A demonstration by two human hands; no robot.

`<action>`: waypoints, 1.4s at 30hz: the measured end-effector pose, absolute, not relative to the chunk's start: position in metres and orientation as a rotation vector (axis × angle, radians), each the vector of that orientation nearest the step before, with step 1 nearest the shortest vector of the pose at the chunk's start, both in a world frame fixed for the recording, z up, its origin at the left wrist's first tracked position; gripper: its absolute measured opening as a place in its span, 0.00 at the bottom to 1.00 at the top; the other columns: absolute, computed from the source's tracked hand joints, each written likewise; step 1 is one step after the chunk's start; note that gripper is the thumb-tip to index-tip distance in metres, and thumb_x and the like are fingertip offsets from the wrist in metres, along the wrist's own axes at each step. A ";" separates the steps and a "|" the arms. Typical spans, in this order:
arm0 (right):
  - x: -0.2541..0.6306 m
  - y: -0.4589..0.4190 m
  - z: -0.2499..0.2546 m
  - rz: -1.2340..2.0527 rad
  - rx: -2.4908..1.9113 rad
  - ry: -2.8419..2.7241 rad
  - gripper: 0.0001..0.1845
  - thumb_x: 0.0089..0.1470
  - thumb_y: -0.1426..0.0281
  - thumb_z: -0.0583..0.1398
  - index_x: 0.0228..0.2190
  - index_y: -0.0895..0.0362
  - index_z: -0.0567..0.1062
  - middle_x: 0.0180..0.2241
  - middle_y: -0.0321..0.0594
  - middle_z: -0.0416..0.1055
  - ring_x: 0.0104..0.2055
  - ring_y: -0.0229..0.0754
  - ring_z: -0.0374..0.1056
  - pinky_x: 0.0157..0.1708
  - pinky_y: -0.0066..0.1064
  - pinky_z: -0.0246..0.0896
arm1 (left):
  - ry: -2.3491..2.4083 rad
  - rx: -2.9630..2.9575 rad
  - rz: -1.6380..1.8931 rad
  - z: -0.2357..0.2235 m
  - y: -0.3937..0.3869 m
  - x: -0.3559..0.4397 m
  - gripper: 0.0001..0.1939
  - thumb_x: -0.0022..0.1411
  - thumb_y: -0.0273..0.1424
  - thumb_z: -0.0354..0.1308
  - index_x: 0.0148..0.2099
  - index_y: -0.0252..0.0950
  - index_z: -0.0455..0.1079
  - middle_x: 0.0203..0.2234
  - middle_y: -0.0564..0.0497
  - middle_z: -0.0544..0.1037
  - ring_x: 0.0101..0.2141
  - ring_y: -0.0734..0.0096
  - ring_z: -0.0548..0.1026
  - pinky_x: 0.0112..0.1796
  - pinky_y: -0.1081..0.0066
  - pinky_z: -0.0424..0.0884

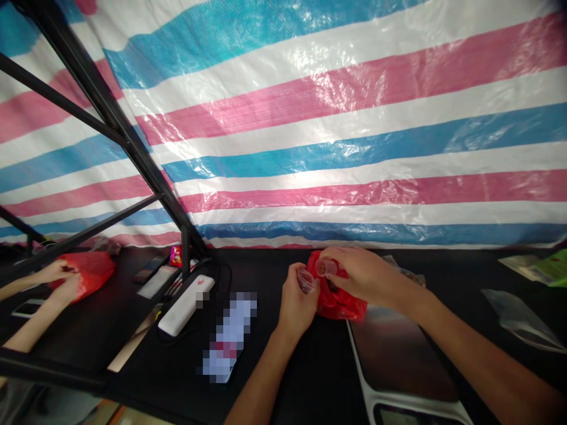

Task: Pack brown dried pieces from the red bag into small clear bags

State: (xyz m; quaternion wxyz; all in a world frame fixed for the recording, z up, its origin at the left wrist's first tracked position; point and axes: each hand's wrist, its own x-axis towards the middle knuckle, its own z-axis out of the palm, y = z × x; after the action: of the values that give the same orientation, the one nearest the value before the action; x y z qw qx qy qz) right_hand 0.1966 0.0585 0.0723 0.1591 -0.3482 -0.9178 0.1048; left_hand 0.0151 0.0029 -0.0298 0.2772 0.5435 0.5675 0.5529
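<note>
My left hand (296, 306) is closed around a small clear plastic cup (305, 281) at the left edge of a red plastic bag (342, 306). Over the mouth of that bag, my right hand (357, 268) pinches another small clear cup (325, 267), tilted. The bag's contents are mostly hidden by my right hand. Just right of the bag, partly under my right forearm, lies a kitchen scale (398, 351) with a steel platform.
A white power strip (186, 306) and a phone (230, 336) lie to the left. Clear bags (520, 316) and a green packet (549, 268) are at right. Beyond a black metal frame (119, 133), another person's hands (66, 282) are at a red bag (95, 274). Striped sheeting (354, 130) hangs behind.
</note>
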 end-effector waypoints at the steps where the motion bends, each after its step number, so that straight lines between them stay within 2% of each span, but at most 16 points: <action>1: 0.194 0.056 0.074 0.290 -0.929 -2.620 0.13 0.64 0.69 0.60 0.49 0.52 0.77 0.51 0.43 0.79 0.54 0.52 0.74 0.55 0.40 0.63 | 1.509 1.480 1.469 -0.028 0.001 0.017 0.14 0.63 0.33 0.65 0.50 0.39 0.69 0.33 0.52 0.78 0.33 0.69 0.76 0.36 0.71 0.70; 6: 0.181 0.049 0.067 0.114 -0.733 -2.676 0.18 0.65 0.77 0.57 0.52 0.54 0.78 0.56 0.46 0.76 0.58 0.54 0.70 0.59 0.47 0.61 | 1.470 1.511 1.455 -0.024 -0.001 0.018 0.10 0.66 0.34 0.63 0.49 0.39 0.71 0.42 0.47 0.82 0.41 0.63 0.80 0.43 0.68 0.72; 10: 0.180 0.051 0.061 -0.003 -0.623 -2.667 0.23 0.64 0.80 0.56 0.56 0.53 0.77 0.59 0.47 0.74 0.60 0.55 0.69 0.60 0.50 0.62 | 1.473 1.470 1.461 -0.022 0.000 0.017 0.12 0.67 0.35 0.62 0.51 0.39 0.70 0.40 0.48 0.82 0.39 0.63 0.81 0.41 0.68 0.73; 15: 0.182 0.055 0.061 -0.058 -0.554 -2.594 0.22 0.66 0.79 0.56 0.56 0.52 0.77 0.58 0.46 0.74 0.60 0.53 0.69 0.60 0.49 0.63 | 1.449 1.464 1.483 -0.021 0.000 0.020 0.13 0.68 0.36 0.61 0.52 0.38 0.69 0.42 0.47 0.83 0.41 0.63 0.81 0.43 0.68 0.73; 19: 0.186 0.055 0.064 -0.076 -0.665 -2.549 0.19 0.67 0.76 0.57 0.56 0.52 0.76 0.58 0.44 0.74 0.60 0.51 0.69 0.59 0.46 0.63 | 1.657 1.463 1.425 -0.019 -0.002 0.017 0.11 0.69 0.37 0.58 0.50 0.39 0.66 0.38 0.47 0.81 0.37 0.62 0.80 0.39 0.68 0.71; 24: 0.197 0.059 0.056 -0.083 -0.949 -2.692 0.13 0.65 0.74 0.59 0.47 0.56 0.80 0.49 0.49 0.78 0.53 0.56 0.72 0.54 0.49 0.65 | 2.184 1.390 1.067 -0.004 -0.012 0.016 0.10 0.71 0.39 0.52 0.49 0.40 0.61 0.40 0.39 0.80 0.38 0.49 0.81 0.38 0.62 0.67; 26: 0.198 0.059 0.050 -0.060 -1.049 -2.783 0.12 0.61 0.75 0.61 0.45 0.57 0.81 0.47 0.50 0.79 0.51 0.57 0.73 0.53 0.49 0.66 | 2.228 1.423 0.982 0.000 -0.017 0.022 0.13 0.71 0.43 0.51 0.49 0.40 0.60 0.42 0.37 0.79 0.39 0.46 0.81 0.38 0.61 0.67; 28: 0.196 0.060 0.046 -0.024 -1.099 -2.838 0.14 0.59 0.76 0.62 0.45 0.57 0.82 0.49 0.52 0.79 0.54 0.59 0.72 0.54 0.50 0.64 | 2.175 1.447 0.937 -0.003 -0.021 0.030 0.20 0.68 0.47 0.56 0.50 0.39 0.59 0.45 0.36 0.78 0.40 0.45 0.81 0.39 0.62 0.66; 30: 0.193 0.059 0.043 0.035 -1.096 -2.861 0.14 0.59 0.76 0.61 0.46 0.57 0.82 0.50 0.52 0.78 0.56 0.59 0.71 0.58 0.50 0.62 | 2.093 1.491 0.926 -0.010 -0.022 0.035 0.23 0.63 0.46 0.62 0.51 0.39 0.58 0.49 0.35 0.76 0.41 0.47 0.81 0.38 0.64 0.65; 32: 0.190 0.059 0.042 0.105 -1.073 -2.871 0.14 0.59 0.75 0.61 0.45 0.57 0.82 0.50 0.52 0.78 0.58 0.58 0.70 0.60 0.49 0.59 | 2.000 1.520 0.958 -0.017 -0.021 0.035 0.21 0.62 0.38 0.63 0.52 0.39 0.57 0.48 0.36 0.76 0.41 0.50 0.81 0.37 0.66 0.64; 35: 0.188 0.059 0.043 0.196 -1.055 -2.907 0.13 0.57 0.76 0.61 0.43 0.57 0.81 0.49 0.51 0.78 0.57 0.57 0.71 0.60 0.47 0.59 | 1.946 1.420 1.036 -0.021 -0.016 0.026 0.19 0.61 0.29 0.61 0.51 0.40 0.57 0.37 0.43 0.78 0.36 0.54 0.79 0.34 0.67 0.61; 38: 0.190 0.058 0.045 0.290 -1.085 -2.953 0.14 0.54 0.75 0.62 0.43 0.57 0.81 0.47 0.51 0.79 0.52 0.56 0.75 0.55 0.45 0.64 | 1.972 1.246 1.149 -0.016 -0.008 0.014 0.17 0.59 0.27 0.61 0.46 0.41 0.58 0.29 0.50 0.75 0.30 0.58 0.77 0.32 0.68 0.60; 42: 0.194 0.056 0.049 0.254 -1.216 -2.945 0.14 0.54 0.72 0.61 0.42 0.57 0.80 0.44 0.51 0.81 0.41 0.56 0.79 0.41 0.41 0.69 | 1.862 1.002 1.445 -0.016 0.004 0.001 0.16 0.57 0.24 0.60 0.42 0.42 0.58 0.26 0.57 0.72 0.27 0.68 0.72 0.31 0.72 0.63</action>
State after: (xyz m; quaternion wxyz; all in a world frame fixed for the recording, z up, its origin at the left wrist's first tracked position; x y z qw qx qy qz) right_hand 0.1937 0.0560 0.0487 -0.0274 -0.3804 -0.9210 0.0795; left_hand 0.0006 0.0040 -0.0160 0.2865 0.3749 0.6966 0.5405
